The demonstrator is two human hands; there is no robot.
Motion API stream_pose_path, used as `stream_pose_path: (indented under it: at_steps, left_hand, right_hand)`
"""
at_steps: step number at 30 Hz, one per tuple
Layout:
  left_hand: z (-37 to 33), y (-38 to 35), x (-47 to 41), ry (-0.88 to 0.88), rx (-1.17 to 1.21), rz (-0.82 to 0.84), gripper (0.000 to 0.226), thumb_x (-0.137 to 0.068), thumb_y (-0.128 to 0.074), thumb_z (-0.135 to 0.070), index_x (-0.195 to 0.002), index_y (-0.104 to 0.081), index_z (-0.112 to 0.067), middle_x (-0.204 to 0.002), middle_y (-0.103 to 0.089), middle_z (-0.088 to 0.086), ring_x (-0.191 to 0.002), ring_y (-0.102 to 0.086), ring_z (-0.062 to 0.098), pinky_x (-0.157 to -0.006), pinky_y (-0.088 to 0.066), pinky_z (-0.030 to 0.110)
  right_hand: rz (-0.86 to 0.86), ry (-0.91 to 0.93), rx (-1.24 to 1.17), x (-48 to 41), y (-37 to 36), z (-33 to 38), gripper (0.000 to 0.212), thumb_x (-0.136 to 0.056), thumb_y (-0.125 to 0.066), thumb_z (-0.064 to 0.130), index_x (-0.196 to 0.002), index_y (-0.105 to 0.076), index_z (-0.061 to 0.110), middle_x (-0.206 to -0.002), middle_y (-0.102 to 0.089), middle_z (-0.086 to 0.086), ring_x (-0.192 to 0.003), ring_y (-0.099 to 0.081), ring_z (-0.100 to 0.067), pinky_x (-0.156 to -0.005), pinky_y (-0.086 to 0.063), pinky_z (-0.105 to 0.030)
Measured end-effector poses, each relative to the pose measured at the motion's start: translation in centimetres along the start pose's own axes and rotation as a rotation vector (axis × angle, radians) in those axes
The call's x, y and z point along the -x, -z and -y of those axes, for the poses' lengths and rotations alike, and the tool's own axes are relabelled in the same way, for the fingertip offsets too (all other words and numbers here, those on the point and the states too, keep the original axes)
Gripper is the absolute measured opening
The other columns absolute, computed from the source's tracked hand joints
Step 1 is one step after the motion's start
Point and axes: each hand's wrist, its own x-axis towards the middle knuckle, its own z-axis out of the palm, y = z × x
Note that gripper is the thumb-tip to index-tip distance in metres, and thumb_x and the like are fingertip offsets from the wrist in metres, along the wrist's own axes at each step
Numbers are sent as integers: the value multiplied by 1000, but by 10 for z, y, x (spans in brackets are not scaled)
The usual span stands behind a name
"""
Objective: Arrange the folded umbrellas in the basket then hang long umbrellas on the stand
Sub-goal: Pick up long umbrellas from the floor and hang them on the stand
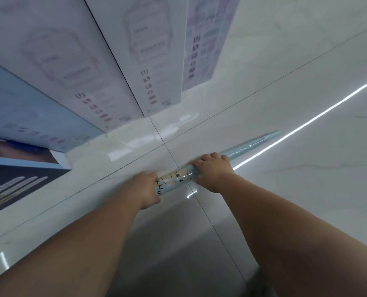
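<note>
On floor: long umbrella gripped by both hands.

I count one long umbrella, two hands, left hand and right hand, and at least five boxes.

Floor: glossy white tiles with faint veining. Thin dark grout lines cross near the centre. A bright strip-light reflection runs diagonally across the right side. Far left: white cartons with faded pink print stand side by side on the floor, with a lilac-printed panel just right of them. Left edge: a pale blue box. Near left: a dark navy box bearing pale stripes.
</note>
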Motion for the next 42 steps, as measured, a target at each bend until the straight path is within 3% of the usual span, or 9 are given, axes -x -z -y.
stream_pose_path:
  at_steps: [3,10,17,24,29,35,39,42]
  left_hand:
    - [6,-15,-2,8,-56,-78,50,-80,-70,-34,-126,-52,-25,-123,-53,2,-110,-56,25,-90,-51,38]
    - [10,-24,-6,-44,-61,-141,31,-91,-56,-17,-121,-54,-23,-120,-57,2,-111,-55,26,-88,-50,38]
    - [-5,9,33,-37,7,-132,30,-91,-63,-28,-120,-55,-27,-112,-63,5,-107,-56,30,-85,-46,36]
    - [-72,124,193,-143,71,-238,34,-89,-65,-27,-122,-57,-30,-111,-65,-2,-107,-53,25,-89,-41,36]
    - [-135,250,342,-230,94,-357,25,-91,-63,-25,-114,-58,-33,-101,-65,-6,-103,-50,23,-82,-39,36]
    - [-207,385,503,-339,109,-502,32,-85,-72,-29,-116,-66,-34,-104,-70,-4,-104,-56,26,-86,-45,36]
    - [-236,445,586,-369,131,-771,51,-73,-81,-25,-123,-68,-23,-119,-68,1,-112,-57,31,-96,-42,38]
    - [-250,473,638,-365,171,-1085,40,-72,-81,-25,-110,-70,-18,-108,-64,4,-101,-56,30,-90,-44,40]
  right_hand:
    - [-57,16,14,-5,-11,-1,49,-95,-49,47,-142,-44,38,-143,-48,0,-135,-38,-29,-116,-22,-51]
    - [-132,123,51,-13,-22,-13,41,-98,-51,34,-139,-49,38,-127,-52,0,-123,-47,-30,-115,-23,-44]
    - [-65,213,22,23,26,-28,29,-98,-53,39,-125,-55,29,-113,-52,-2,-103,-58,-28,-89,-38,-37]
    - [-91,172,16,191,172,-50,24,-99,-51,40,-122,-52,32,-113,-61,5,-103,-60,-25,-90,-41,-38]
    - [-198,92,-60,355,313,-62,26,-98,-53,41,-123,-53,34,-107,-63,7,-102,-59,-22,-88,-39,-37]
    - [-368,54,-141,524,461,-84,27,-96,-56,43,-122,-57,36,-108,-67,8,-101,-61,-22,-86,-39,-36]
    - [-502,45,-179,593,524,-94,26,-95,-59,42,-120,-58,37,-105,-68,8,-98,-62,-22,-85,-41,-37]
    - [-590,31,-229,620,554,-90,26,-94,-60,41,-119,-59,36,-100,-68,8,-95,-63,-24,-80,-39,-36]
